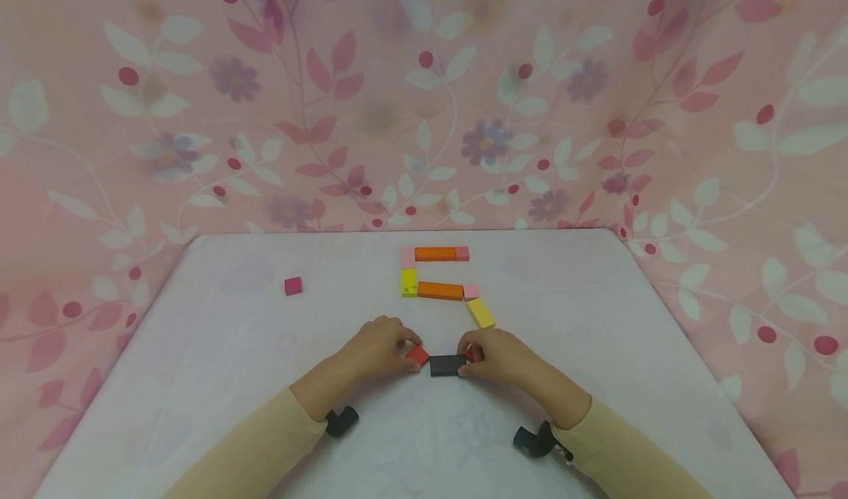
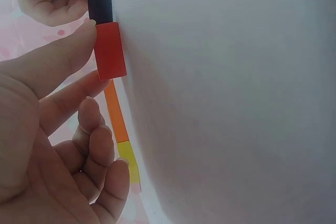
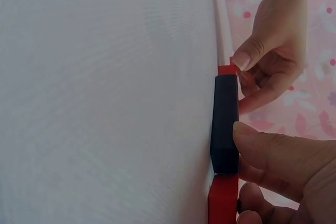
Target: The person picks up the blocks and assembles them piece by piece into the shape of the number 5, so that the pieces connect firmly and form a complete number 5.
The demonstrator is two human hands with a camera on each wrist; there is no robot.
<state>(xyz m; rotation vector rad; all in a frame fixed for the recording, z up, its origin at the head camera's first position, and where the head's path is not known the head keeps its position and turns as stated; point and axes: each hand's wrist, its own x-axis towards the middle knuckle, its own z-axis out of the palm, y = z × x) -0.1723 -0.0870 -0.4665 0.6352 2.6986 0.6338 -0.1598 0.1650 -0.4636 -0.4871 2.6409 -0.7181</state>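
Note:
Between thumb and forefinger, my left hand (image 1: 379, 348) pinches a red block (image 1: 417, 355), clearest in the left wrist view. That block's end meets a dark block (image 1: 447, 366) lying to its right. My right hand (image 1: 505, 357) pinches the dark block near its right end, thumb on the near side, forefinger mostly hidden behind. A second red block (image 3: 223, 200) adjoins the dark one's other end; the right fingers mostly cover it in the head view. Just beyond the right hand lies a yellow block (image 1: 481, 313), slanted.
Farther back, orange blocks (image 1: 435, 254) (image 1: 440, 291), small pink blocks (image 1: 462, 253) and a yellow-green block (image 1: 408, 282) form an angular line on the white table (image 1: 218, 381). A lone dark pink cube (image 1: 293, 286) sits to the left. Floral cloth (image 1: 424, 116) hangs behind.

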